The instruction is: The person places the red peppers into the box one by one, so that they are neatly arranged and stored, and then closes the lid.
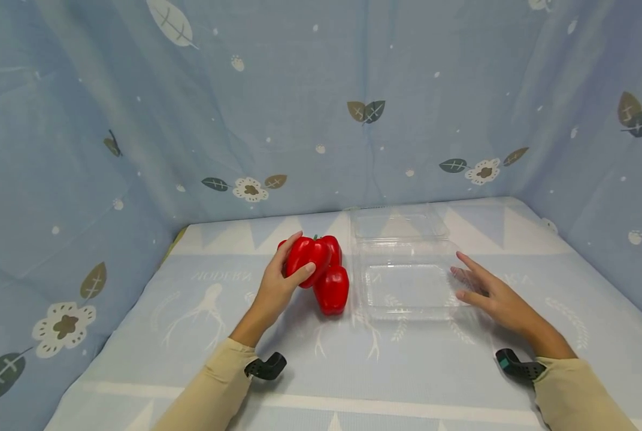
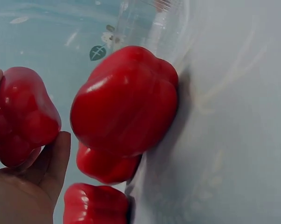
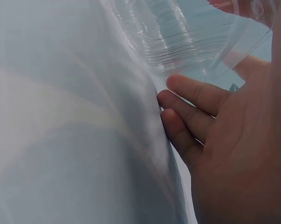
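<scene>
My left hand grips a glossy red bell pepper with a green stem, thumb on its near side and fingers round the far side. In the left wrist view, this bell pepper is raised off the table. Several more red peppers lie close by, among them a near one and one behind it. To their right a clear plastic clamshell box sits with its lid folded back. Beside its right wall is my right hand, fingers extended and slightly spread, holding nothing.
The clear lid reaches back toward the table's far edge. A pale patterned cloth covers the table. Blue printed curtains rise behind and at both sides. Each wrist wears a black band.
</scene>
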A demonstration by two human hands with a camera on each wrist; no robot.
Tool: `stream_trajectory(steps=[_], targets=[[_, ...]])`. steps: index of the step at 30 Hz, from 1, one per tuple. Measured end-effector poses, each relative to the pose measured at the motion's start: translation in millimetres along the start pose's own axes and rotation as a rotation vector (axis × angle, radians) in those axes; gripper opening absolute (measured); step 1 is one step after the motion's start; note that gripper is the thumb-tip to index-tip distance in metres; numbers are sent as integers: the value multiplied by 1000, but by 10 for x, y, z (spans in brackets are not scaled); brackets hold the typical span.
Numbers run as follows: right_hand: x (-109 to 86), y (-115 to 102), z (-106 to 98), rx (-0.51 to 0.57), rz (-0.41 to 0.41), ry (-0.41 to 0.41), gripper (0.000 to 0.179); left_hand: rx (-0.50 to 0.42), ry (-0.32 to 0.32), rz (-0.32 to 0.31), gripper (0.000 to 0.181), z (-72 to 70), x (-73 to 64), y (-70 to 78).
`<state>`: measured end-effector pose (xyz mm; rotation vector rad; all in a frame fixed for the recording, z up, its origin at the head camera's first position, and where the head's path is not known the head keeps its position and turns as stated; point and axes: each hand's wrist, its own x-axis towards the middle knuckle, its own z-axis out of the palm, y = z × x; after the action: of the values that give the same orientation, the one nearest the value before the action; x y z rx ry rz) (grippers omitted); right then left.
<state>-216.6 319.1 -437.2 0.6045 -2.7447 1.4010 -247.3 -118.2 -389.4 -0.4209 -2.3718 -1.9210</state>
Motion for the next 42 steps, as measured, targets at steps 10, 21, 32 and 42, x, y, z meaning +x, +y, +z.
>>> stream_trajectory(steps=[10, 21, 32, 42], targets=[[11, 0, 35, 35, -19, -8, 81, 9, -41, 15, 71, 112, 107, 106], [9, 0, 39, 83, -24, -19, 88, 57, -22, -107, 81, 320, 237, 249], [13, -12, 78, 92, 13, -11, 87, 121, -163, -87, 80, 537, 310, 380], [6, -29, 80, 96, 24, -11, 88, 204, -196, -54, 79, 726, 390, 428]])
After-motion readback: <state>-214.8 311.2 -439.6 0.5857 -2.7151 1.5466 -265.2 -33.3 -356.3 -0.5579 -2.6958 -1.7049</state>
